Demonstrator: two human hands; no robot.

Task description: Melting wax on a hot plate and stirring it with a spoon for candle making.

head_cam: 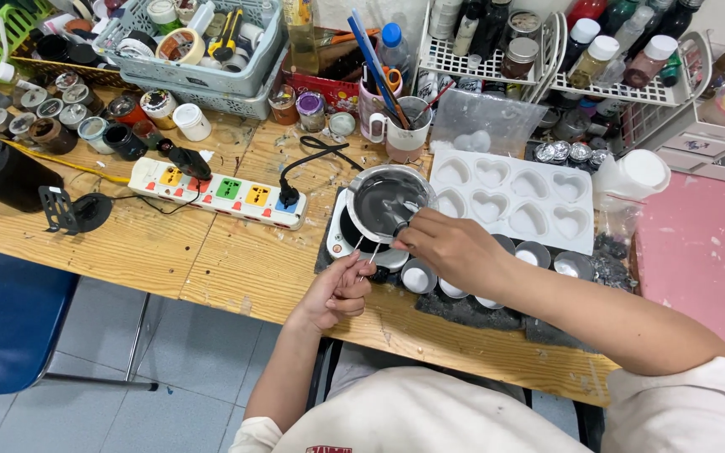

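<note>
While the wooden table (211,252) carries everything, the white heart-shaped mould tray (513,200) lies just right of the metal melting pot (388,201), and the white power strip (220,193) lies to the pot's left. The pot sits on a small hot plate (347,239) and holds dark liquid. The right hand (451,247), at the pot's near rim, is clenched on its handle. The left hand (339,289), below the pot, pinches thin white wicks (365,248) between its fingertips.
</note>
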